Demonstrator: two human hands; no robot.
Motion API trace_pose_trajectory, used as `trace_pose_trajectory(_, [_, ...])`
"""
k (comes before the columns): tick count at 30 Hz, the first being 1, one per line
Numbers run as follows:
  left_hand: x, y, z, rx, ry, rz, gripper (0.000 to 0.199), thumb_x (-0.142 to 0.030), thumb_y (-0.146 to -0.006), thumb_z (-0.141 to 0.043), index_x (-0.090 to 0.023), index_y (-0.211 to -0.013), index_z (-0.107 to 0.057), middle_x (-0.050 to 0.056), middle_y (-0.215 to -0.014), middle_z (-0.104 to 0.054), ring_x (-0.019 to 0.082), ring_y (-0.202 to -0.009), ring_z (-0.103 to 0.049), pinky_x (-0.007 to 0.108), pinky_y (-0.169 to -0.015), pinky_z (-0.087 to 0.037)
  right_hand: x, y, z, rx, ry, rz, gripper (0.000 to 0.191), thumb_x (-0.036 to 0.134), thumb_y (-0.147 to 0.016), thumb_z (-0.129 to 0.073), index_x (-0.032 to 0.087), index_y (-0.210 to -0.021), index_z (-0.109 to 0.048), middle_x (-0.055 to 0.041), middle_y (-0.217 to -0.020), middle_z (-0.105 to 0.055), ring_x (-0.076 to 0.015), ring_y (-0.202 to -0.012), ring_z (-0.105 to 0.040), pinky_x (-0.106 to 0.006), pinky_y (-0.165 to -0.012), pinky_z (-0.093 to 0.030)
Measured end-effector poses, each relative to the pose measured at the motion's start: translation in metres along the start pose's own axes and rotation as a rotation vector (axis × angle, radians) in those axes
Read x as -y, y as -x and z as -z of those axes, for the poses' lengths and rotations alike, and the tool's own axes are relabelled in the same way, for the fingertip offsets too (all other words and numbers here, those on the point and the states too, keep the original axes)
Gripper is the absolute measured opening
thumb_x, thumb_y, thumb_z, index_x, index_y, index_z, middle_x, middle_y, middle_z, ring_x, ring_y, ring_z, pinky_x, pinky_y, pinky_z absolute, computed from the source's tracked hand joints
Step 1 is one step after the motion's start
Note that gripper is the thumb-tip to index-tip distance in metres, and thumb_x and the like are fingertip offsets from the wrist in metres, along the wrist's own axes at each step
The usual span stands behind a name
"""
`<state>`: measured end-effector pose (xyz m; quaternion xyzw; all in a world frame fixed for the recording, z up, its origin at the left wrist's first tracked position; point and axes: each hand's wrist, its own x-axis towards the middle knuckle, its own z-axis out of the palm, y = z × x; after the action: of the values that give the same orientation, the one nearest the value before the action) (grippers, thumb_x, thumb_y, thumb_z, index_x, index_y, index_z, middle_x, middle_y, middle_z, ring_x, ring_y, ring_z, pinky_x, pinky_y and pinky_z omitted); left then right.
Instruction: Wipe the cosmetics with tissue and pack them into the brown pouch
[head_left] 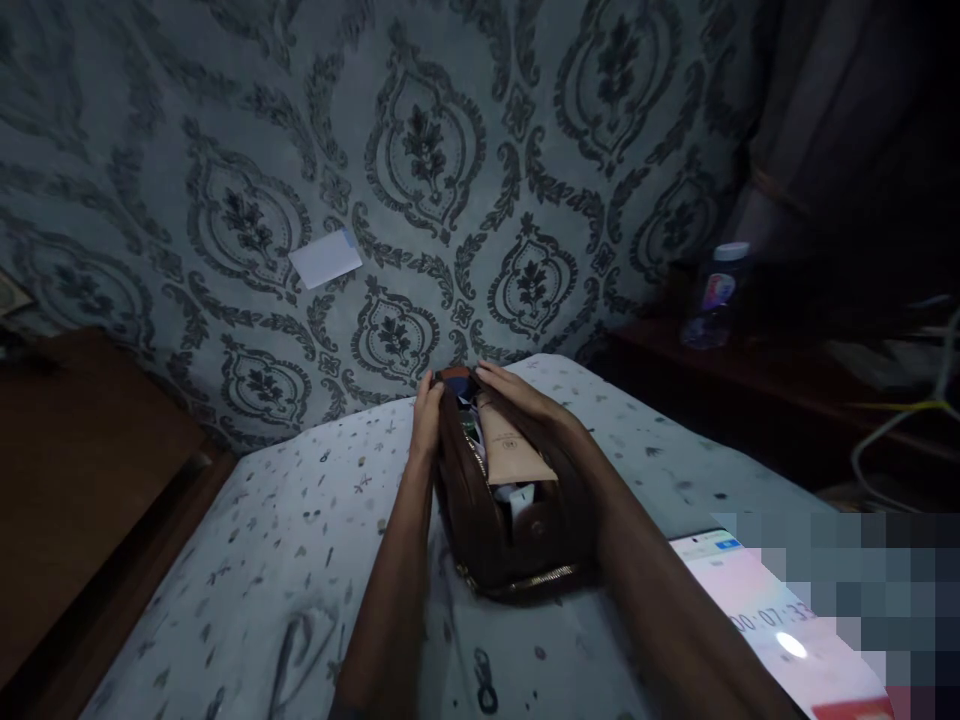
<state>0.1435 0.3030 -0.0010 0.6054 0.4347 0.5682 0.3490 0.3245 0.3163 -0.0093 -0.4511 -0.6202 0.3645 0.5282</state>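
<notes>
A brown zippered toiletry bag (pixel 480 545) sits unzipped on the patterned bedsheet. Inside it a beige squeeze tube (pixel 514 440) lies on top, with a white item (pixel 519 495) just below and other small items partly hidden behind it. My left hand (pixel 427 415) grips the bag's far left side, thumb near the rim. On the opposite side, my right hand (pixel 521 390) lies along the far right rim with its fingers closed over the edge. Both forearms run down past the sides of the bag.
A lit phone showing a timer (pixel 772 620) lies at the lower right. On a dark red table (pixel 637 345) stands a plastic bottle (pixel 716 300), with a white cable (pixel 892 430) nearby. Patterned wallpaper carries a white card (pixel 326 260). A brown wooden board (pixel 82 480) borders the bed's left side.
</notes>
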Motion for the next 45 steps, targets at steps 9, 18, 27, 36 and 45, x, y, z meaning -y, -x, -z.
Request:
trace_pose_trajectory(9, [-0.049, 0.054, 0.004, 0.092, -0.089, 0.041, 0.054, -0.051, -0.096, -0.043, -0.023, -0.142, -0.049, 0.005, -0.163, -0.027, 0.022, -0.153, -0.018, 0.038, -0.126, -0.012, 0.019, 0.017, 0.007, -0.043, 0.129, -0.002, 0.053, 0.063, -0.091, -0.049, 0.021, -0.114, -0.072, -0.0082, -0.132, -0.066, -0.0304, -0.134, -0.05, -0.05, -0.117, -0.03])
trace_pose_trajectory(18, [-0.081, 0.127, 0.011, 0.183, -0.164, -0.133, 0.063, -0.049, -0.091, -0.055, -0.028, -0.149, -0.04, 0.003, -0.166, -0.016, 0.024, -0.154, -0.009, 0.039, -0.126, -0.007, 0.062, 0.054, 0.006, -0.033, 0.239, -0.003, 0.061, 0.066, -0.092, -0.04, 0.018, -0.108, -0.074, -0.0094, -0.115, -0.074, -0.0316, -0.117, -0.062, -0.046, -0.106, -0.043])
trace_pose_trajectory(27, [-0.075, 0.131, 0.006, 0.129, -0.267, -0.198, 0.064, -0.033, -0.087, -0.054, -0.021, -0.148, -0.039, 0.01, -0.165, -0.02, 0.025, -0.153, -0.013, 0.042, -0.125, -0.01, 0.075, 0.104, -0.008, -0.061, 0.428, 0.061, 0.064, 0.042, -0.086, -0.058, 0.015, -0.143, -0.051, -0.0128, -0.147, -0.053, -0.0273, -0.135, -0.049, -0.043, -0.114, -0.036])
trace_pose_trajectory(36, [-0.069, 0.133, -0.001, 0.093, -0.197, -0.177, 0.072, -0.034, -0.085, -0.055, -0.021, -0.152, -0.032, 0.01, -0.166, -0.015, 0.026, -0.154, -0.006, 0.042, -0.126, -0.007, 0.088, 0.124, -0.024, -0.094, 0.712, 0.076, 0.052, 0.032, -0.088, -0.052, 0.021, -0.139, -0.056, -0.0124, -0.144, -0.055, -0.0302, -0.137, -0.047, -0.049, -0.113, -0.038])
trace_pose_trajectory(45, [-0.06, 0.155, 0.019, 0.259, -0.214, -0.342, 0.087, -0.029, -0.083, -0.058, -0.017, -0.157, -0.014, 0.012, -0.167, -0.004, 0.026, -0.154, 0.003, 0.045, -0.126, -0.005, 0.107, 0.137, -0.038, -0.138, 0.891, 0.021, 0.041, 0.035, -0.096, -0.041, 0.029, -0.125, -0.068, -0.0116, -0.144, -0.055, -0.0344, -0.128, -0.055, -0.05, -0.104, -0.044])
